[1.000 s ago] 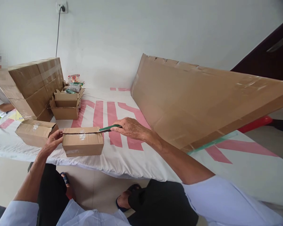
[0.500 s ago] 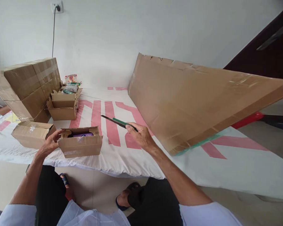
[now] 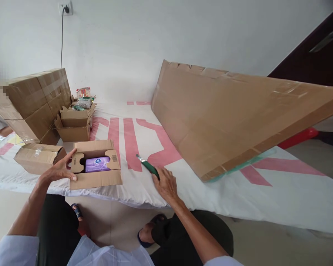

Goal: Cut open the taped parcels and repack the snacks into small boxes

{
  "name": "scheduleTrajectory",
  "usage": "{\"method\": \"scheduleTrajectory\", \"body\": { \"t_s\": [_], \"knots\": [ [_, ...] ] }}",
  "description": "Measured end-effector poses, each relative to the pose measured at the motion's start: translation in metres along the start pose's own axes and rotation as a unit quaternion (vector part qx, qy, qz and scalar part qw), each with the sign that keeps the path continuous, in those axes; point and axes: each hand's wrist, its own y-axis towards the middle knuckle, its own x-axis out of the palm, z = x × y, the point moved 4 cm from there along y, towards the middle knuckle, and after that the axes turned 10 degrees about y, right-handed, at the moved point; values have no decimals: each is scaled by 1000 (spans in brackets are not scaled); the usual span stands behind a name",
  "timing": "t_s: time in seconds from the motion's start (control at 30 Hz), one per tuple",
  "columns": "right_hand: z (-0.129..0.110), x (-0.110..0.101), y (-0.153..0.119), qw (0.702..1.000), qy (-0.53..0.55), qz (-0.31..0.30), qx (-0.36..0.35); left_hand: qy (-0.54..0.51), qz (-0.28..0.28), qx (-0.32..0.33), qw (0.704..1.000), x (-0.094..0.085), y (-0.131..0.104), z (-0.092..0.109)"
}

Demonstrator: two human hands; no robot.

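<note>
An open cardboard box [image 3: 98, 180] stands on the cloth-covered table with its long flaps spread. Inside lies a purple packet [image 3: 96, 166] with a blue round logo. My left hand [image 3: 59, 169] spans the box's left end, thumb on the front flap and fingers at the back flap. To the right, my right hand [image 3: 165, 184] is closed around the green handle of a utility knife [image 3: 150, 167]. The knife's tip points up and left, low over the table, apart from the box. A taped cardboard box [image 3: 39, 158] sits just left of my left hand.
Stacked taped cartons [image 3: 33, 99] stand at the left, with open small boxes [image 3: 74, 131] and plastic packets [image 3: 84, 103] beside them. A large cardboard sheet [image 3: 233, 122] leans at the right. Behind the cartons, a person's arm [image 3: 5, 131] shows at the far left edge.
The open box's flaps now spread outward, showing the purple packet more fully. My left thumb has come onto the front flap. My right hand has lowered the knife and brought it nearer me.
</note>
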Motion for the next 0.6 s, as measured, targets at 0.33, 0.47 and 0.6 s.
{"method": "scheduleTrajectory", "body": {
  "t_s": [0.33, 0.47, 0.6],
  "knots": [
    [-113, -10, 41, 973, 215, 43, -69, 181, 41, 66, 980, -5, 3, 0],
    [-188, -5, 52, 954, 287, -45, -68, 154, 18, 36, 987, -1, -1, 0],
    [-222, 0, 57, 958, 271, -93, -29, 122, 25, 7, 992, 5, -6, -1]
  ]
}}
